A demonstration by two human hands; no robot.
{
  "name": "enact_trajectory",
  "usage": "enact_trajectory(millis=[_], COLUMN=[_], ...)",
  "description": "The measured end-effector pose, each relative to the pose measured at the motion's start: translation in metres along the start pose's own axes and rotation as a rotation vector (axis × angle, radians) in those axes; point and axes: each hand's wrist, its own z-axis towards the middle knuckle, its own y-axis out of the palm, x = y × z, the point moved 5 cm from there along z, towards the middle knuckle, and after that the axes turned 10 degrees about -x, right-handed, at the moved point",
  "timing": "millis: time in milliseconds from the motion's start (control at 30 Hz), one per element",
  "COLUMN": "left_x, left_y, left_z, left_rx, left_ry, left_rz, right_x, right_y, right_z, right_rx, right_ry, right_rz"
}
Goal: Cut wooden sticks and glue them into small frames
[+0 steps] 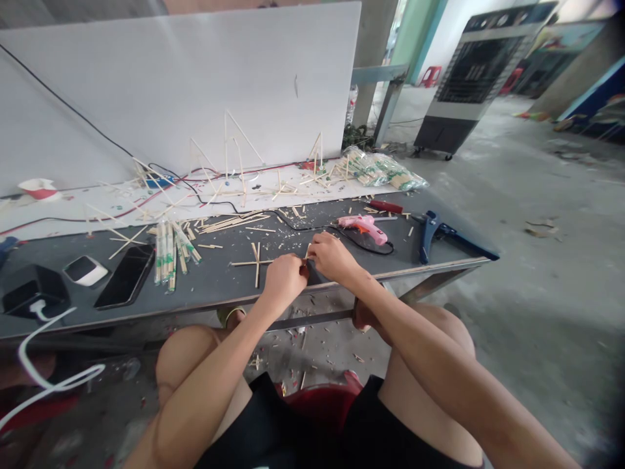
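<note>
Near the table's front edge my left hand [287, 273] is closed, its fingers pinching the end of a thin wooden stick. That stick runs left into a small frame of crossed wooden sticks [257, 264] lying on the dark tabletop. Right beside it, almost touching, my right hand [333, 256] is closed on a short upright wooden stick [308, 251], most of it covered by the fingers. Where the sticks meet is hidden between my fingertips. Just behind my right hand lies a pink glue gun [364, 228] with a black cord.
Wrapped stick bundles [167, 254], a black phone [125, 277] and a black box [35, 290] with a white cable lie left. A red-handled tool [385, 206] and a blue long-handled tool [428, 238] lie right. Stick frames [241, 163] stand before the white board [185, 85].
</note>
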Motion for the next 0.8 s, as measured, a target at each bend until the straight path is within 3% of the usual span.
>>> enact_trajectory(millis=[567,800], left_x=[0.0,-0.0006], left_y=[-0.0017,-0.0004], left_z=[0.0008,0.0004], left_rx=[-0.025,-0.026], left_ry=[0.007,0.0], left_rz=[0.029,0.019], right_x=[-0.0013,-0.0002], right_y=[0.0031,-0.0015], right_z=[0.0009,0.0006], right_rx=[-0.013,-0.001], right_ry=[0.164,0.155], right_rz=[-0.009,0.046])
